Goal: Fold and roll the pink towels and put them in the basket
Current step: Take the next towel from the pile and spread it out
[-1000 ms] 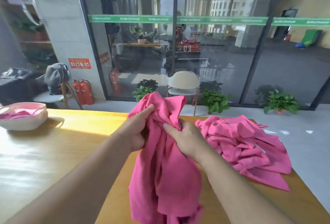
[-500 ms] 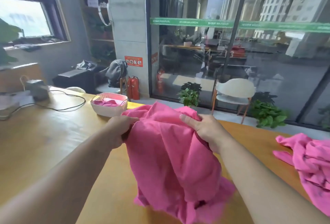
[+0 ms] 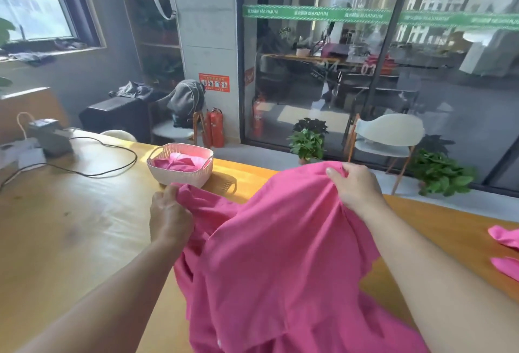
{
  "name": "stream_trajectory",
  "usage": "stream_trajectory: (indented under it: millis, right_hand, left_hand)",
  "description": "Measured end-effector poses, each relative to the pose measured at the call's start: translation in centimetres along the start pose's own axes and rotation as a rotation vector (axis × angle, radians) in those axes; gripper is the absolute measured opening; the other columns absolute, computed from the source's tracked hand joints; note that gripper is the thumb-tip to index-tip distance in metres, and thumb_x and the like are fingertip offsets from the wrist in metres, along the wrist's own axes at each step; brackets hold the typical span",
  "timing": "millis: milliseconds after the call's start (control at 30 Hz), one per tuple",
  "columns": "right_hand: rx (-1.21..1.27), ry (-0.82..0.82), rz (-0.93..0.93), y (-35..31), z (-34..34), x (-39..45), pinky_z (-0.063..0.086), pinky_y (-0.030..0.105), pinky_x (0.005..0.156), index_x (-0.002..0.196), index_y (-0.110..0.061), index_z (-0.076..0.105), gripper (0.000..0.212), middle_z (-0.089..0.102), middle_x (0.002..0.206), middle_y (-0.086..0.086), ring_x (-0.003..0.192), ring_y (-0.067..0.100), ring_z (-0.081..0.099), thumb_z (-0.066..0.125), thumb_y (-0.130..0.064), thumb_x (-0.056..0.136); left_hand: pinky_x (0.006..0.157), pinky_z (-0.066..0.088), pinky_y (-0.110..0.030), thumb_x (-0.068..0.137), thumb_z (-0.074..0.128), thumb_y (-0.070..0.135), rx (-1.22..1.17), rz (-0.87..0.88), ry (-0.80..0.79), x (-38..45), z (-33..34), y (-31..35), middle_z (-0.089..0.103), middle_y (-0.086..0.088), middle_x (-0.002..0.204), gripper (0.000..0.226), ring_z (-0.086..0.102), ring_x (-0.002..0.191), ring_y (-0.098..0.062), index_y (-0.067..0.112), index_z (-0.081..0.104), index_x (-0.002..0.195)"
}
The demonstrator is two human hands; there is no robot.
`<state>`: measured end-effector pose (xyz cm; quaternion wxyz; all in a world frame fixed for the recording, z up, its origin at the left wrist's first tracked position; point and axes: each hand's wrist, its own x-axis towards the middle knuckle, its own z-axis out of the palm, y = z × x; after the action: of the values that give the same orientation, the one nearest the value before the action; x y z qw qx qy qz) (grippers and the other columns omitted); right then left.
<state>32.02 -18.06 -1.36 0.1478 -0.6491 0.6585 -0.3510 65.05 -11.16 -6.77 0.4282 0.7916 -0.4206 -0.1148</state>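
At the bench edge: both hands hold one large pink cloth towel (image 3: 280, 254) above the yellow wooden bench (image 3: 70, 226).
Left hand (image 3: 168, 217): fingers curled round a bunched corner, just in front of the white woven plastic basket (image 3: 179, 172).
Right hand (image 3: 356, 187): pinching the towel's top edge, raised higher, to the right of the basket.
Change: a second ago the hands gripped close together on a crumpled bundle; now they are well apart and the cloth hangs broad between them.
Meaning: judged as opening out before the first fold; no fold yet.
Basket: already holds pink cloth.
Far right of the basket: more pink towels (image 3: 505, 248) wait at the bench's edge.
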Motion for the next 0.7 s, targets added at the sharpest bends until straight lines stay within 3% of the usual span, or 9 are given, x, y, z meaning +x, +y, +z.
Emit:
stream_trajectory:
  millis: [100, 167, 233, 300, 367, 433, 533, 600, 700]
  right_hand:
    - [-0.068, 0.162, 0.162, 2.4, 0.2, 3.5, 0.033, 0.035, 0.059, 0.085, -0.004, 0.063, 0.033, 0.060, 0.078, 0.010, 0.079, 0.034, 0.055, 0.053, -0.033, 0.098]
    - [-0.117, 0.210, 0.311, 5.1, 0.1, 4.4, 0.033, 0.035, 0.065, 0.086, -0.007, 0.059, 0.032, 0.058, 0.085, 0.012, 0.078, 0.029, 0.047, 0.049, -0.033, 0.100]
    - [-0.156, 0.216, 0.451, 8.4, 0.2, 4.5, 0.037, 0.035, 0.071, 0.095, -0.009, 0.061, 0.029, 0.061, 0.096, 0.015, 0.081, 0.028, 0.046, 0.046, -0.034, 0.101]
    - [-0.213, 0.180, 0.560, 11.2, 0.7, 3.8, 0.042, 0.037, 0.075, 0.099, -0.009, 0.062, 0.031, 0.064, 0.107, 0.018, 0.086, 0.032, 0.051, 0.046, -0.035, 0.100]
    - [-0.263, 0.127, 0.642, 12.9, 1.4, 3.0, 0.046, 0.041, 0.084, 0.115, -0.010, 0.060, 0.034, 0.060, 0.119, 0.019, 0.100, 0.036, 0.056, 0.048, -0.038, 0.098]
    - [-0.341, 0.076, 0.702, 13.4, 2.5, 2.1, 0.044, 0.046, 0.096, 0.132, -0.013, 0.049, 0.048, 0.049, 0.135, 0.017, 0.120, 0.037, 0.050, 0.053, -0.042, 0.095]
    - [-0.526, 0.039, 0.537, 12.9, 4.6, 0.7, 0.035, 0.047, 0.108, 0.143, -0.015, 0.040, 0.058, 0.036, 0.146, 0.015, 0.133, 0.036, 0.036, 0.057, -0.038, 0.093]
    - [-0.656, 0.025, 0.326, 12.0, 6.3, -0.1, 0.025, 0.046, 0.116, 0.141, -0.017, 0.045, 0.053, 0.033, 0.151, 0.013, 0.138, 0.034, 0.029, 0.058, -0.034, 0.092]
    - [-0.729, 0.021, 0.058, 9.7, 9.2, -0.7, 0.005, 0.045, 0.123, 0.133, -0.019, 0.058, 0.044, 0.040, 0.152, 0.010, 0.145, 0.028, 0.025, 0.060, -0.030, 0.090]
  left_hand:
    - [0.092, 0.049, -0.047, 0.094, 0.040, 0.007, -0.073, -0.076, 0.100, 2.5, 2.1, -0.1, 0.049, -0.012, 0.108, 0.029, 0.055, 0.096, -0.034, 0.016, 0.060, 0.114]
    - [0.091, 0.049, -0.045, 0.090, 0.039, 0.002, -0.126, -0.129, 0.122, 3.8, 3.5, -0.4, 0.050, -0.015, 0.112, 0.032, 0.057, 0.099, -0.038, 0.014, 0.057, 0.113]
    - [0.096, 0.046, -0.044, 0.093, 0.045, 0.008, -0.137, -0.154, 0.049, 4.7, 5.3, -0.7, 0.043, -0.015, 0.124, 0.036, 0.054, 0.107, -0.040, 0.016, 0.048, 0.128]
    - [0.111, 0.035, -0.047, 0.095, 0.055, 0.026, -0.011, -0.159, -0.097, 5.0, 7.8, -0.9, 0.027, -0.018, 0.146, 0.058, 0.041, 0.128, -0.041, 0.019, 0.029, 0.146]
    - [0.119, 0.020, -0.046, 0.093, 0.058, 0.040, 0.179, -0.032, -0.192, 5.0, 10.6, -1.3, 0.016, -0.016, 0.156, 0.069, 0.022, 0.142, -0.036, 0.018, 0.024, 0.150]
    - [0.118, 0.020, -0.042, 0.092, 0.057, 0.042, 0.335, 0.176, -0.303, 4.7, 13.4, -1.9, 0.022, -0.011, 0.155, 0.060, 0.021, 0.143, -0.029, 0.020, 0.038, 0.144]
    - [0.109, 0.029, -0.038, 0.090, 0.054, 0.042, 0.393, 0.373, -0.498, 3.5, 16.5, -3.0, 0.043, -0.001, 0.139, 0.039, 0.038, 0.133, -0.027, 0.026, 0.057, 0.126]
    - [0.113, 0.022, -0.039, 0.089, 0.053, 0.050, 0.464, 0.463, -0.602, 2.7, 18.0, -4.0, 0.041, 0.000, 0.142, 0.053, 0.034, 0.136, -0.026, 0.025, 0.048, 0.136]
    - [0.118, 0.003, -0.044, 0.084, 0.045, 0.068, 0.631, 0.535, -0.688, 2.4, 19.8, -5.3, 0.020, -0.003, 0.157, 0.079, 0.010, 0.147, -0.022, 0.030, 0.025, 0.150]
